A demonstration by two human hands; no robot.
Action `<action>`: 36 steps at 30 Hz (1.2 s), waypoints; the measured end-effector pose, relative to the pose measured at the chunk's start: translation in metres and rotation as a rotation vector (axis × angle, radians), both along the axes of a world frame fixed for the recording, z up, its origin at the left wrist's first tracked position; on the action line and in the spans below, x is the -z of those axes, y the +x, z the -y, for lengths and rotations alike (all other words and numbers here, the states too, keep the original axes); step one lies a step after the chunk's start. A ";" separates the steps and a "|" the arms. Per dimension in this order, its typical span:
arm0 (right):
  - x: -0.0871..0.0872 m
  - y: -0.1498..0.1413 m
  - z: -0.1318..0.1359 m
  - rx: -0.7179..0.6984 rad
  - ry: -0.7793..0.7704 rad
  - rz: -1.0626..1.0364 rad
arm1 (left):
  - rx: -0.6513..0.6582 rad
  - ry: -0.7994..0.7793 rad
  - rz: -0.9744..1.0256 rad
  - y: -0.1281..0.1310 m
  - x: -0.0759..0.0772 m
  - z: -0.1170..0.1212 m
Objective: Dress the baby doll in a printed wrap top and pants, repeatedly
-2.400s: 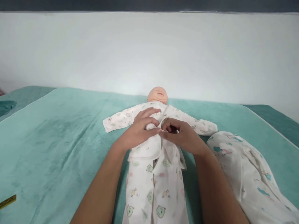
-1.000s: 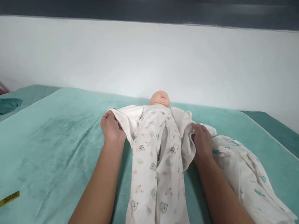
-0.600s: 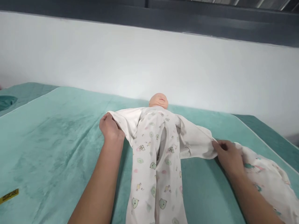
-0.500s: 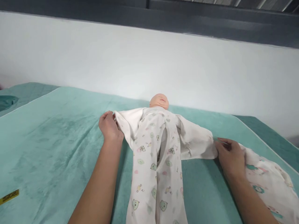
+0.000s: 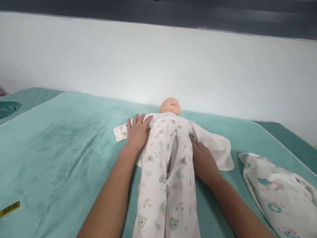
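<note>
A baby doll point(image 5: 170, 105) lies on its back, dressed in a white long-sleeved top and patterned open-crotch pants point(image 5: 153, 185) with little bears. My left hand point(image 5: 139, 132) rests with spread fingers on the sleeve point(image 5: 120, 132) at the picture's left, close to the doll's chest. On the other side, my right hand point(image 5: 204, 162) is against the doll's flank, below the wide right-hand sleeve point(image 5: 215, 145). Its fingers look stretched toward the body; the tips are hidden by the clothing. I see no hold on cloth in either hand.
A teal cover point(image 5: 69, 148) is spread under the doll. A folded white printed cloth point(image 5: 279, 191) lies at the right. A yellow-and-black label point(image 5: 10, 209) is at the left edge. Behind the doll's head rises a white wall point(image 5: 158, 66).
Both hands have let go of the sleeve ends and moved inward to the doll's sides. The left-hand sleeve now lies down with its printed cuff showing.
</note>
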State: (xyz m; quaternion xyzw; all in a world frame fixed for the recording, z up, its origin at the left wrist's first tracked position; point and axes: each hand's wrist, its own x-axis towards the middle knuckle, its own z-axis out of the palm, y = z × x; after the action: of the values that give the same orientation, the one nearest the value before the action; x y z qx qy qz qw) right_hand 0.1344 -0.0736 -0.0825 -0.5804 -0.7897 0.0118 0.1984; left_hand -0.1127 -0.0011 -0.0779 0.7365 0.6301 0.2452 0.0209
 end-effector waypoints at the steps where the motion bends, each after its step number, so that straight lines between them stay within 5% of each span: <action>1: 0.003 0.004 0.003 -0.001 -0.012 0.064 | -0.025 0.000 -0.018 -0.001 0.000 0.000; 6: 0.006 0.027 0.023 0.070 -0.032 0.133 | -0.236 0.085 0.097 -0.010 -0.002 -0.001; 10: -0.018 0.028 0.021 0.091 -0.028 -0.023 | -0.326 0.054 0.126 -0.013 -0.003 -0.005; 14: -0.058 -0.021 -0.010 -0.095 0.116 -0.167 | -0.342 -0.011 0.131 -0.011 -0.004 -0.010; 18: -0.080 -0.100 -0.067 -0.433 -0.009 0.093 | -0.323 -0.016 0.150 -0.011 -0.004 -0.011; 24: -0.072 -0.162 -0.124 -0.439 -0.228 0.497 | -0.324 -0.035 0.154 -0.013 -0.003 -0.011; 31: -0.065 -0.166 -0.127 -0.382 -0.257 0.576 | -0.315 -0.023 0.124 -0.014 -0.003 -0.010; 36: -0.079 -0.163 -0.126 -0.387 -0.242 0.619 | -0.289 -0.027 0.162 -0.013 -0.006 -0.009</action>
State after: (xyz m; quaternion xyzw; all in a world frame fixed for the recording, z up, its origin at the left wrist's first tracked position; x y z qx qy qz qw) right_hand -0.0286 0.0524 -0.0035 -0.4158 -0.9002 -0.0337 -0.1253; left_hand -0.1256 0.0078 -0.0715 0.6157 0.7290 0.2955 0.0461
